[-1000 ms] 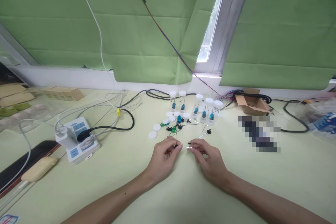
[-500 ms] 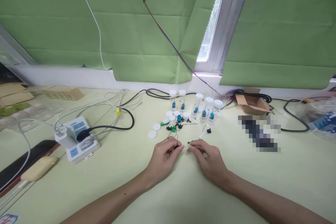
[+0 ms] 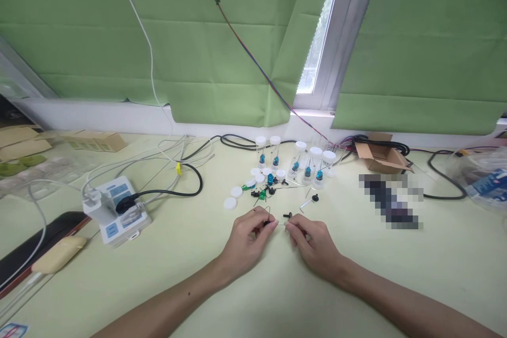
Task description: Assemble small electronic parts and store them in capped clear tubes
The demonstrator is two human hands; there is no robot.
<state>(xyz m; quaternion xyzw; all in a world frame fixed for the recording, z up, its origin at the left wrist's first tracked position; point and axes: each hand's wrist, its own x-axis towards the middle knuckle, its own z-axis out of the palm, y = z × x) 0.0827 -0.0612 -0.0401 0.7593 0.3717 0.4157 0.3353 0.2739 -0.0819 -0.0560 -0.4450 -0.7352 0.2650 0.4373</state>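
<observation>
My left hand (image 3: 249,235) is closed in a pinch round a small black part (image 3: 266,223) with a bent metal wire (image 3: 269,212) standing up from it. Between the two hands runs a thin metal rod (image 3: 281,224), its right end pinched by the fingertips of my right hand (image 3: 317,243). Just beyond those fingertips a small black T-shaped piece (image 3: 288,216) lies on the table. Farther out are a black knob (image 3: 315,197), a silver hex-key-like rod (image 3: 304,203) and green parts (image 3: 262,195). My fingers partly hide the held part.
Several clear tubes (image 3: 308,175) with white caps and blue parts inside stand at the back. Loose white caps (image 3: 230,203) lie left of the small parts. A power strip (image 3: 119,211) with cables sits at left, an open cardboard box (image 3: 382,161) at back right.
My right hand has shifted slightly right and down, so the black T-shaped piece shows more fully. The bent wire at my left hand has turned a little.
</observation>
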